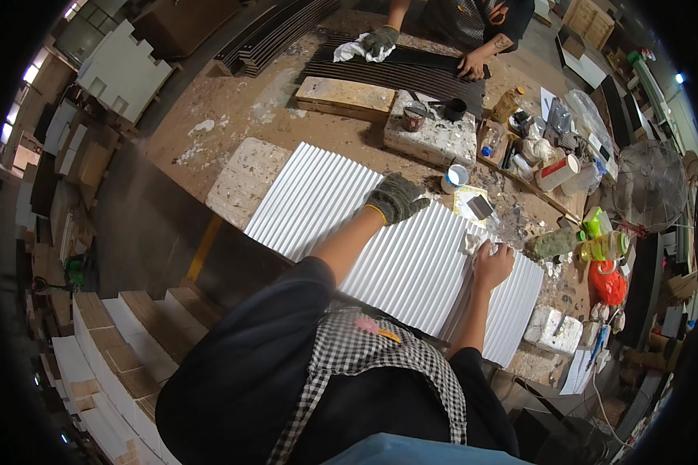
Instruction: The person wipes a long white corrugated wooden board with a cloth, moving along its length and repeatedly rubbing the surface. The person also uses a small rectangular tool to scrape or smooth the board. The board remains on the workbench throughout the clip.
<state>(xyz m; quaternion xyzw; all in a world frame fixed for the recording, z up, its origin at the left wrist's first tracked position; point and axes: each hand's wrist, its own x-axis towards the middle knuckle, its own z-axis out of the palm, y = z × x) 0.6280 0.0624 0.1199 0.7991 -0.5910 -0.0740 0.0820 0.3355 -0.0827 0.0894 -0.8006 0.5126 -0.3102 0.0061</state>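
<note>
A white ribbed panel [333, 198] lies slantwise across the bench in front of me. My left hand [398, 199], in a dark grey knit glove with a yellow cuff, rests flat on its far edge, fingers stretched to the right. Farther right, my bare right hand [494, 265] is closed with its fingertips at a small white wad [472, 243], which looks like crumpled cloth or paper. Just beyond the panel are a small open tub [455, 177] with white contents and a dark flat piece [481, 207] on a light sheet.
Across the bench [225, 116], a co-worker's gloved hand [381, 40] presses a white cloth [350, 51] on a dark slatted panel [364, 71]. A wooden block [346, 97] and a spattered white block [434, 139] bearing cups lie between us. Bottles and a fan [650, 186] crowd the right.
</note>
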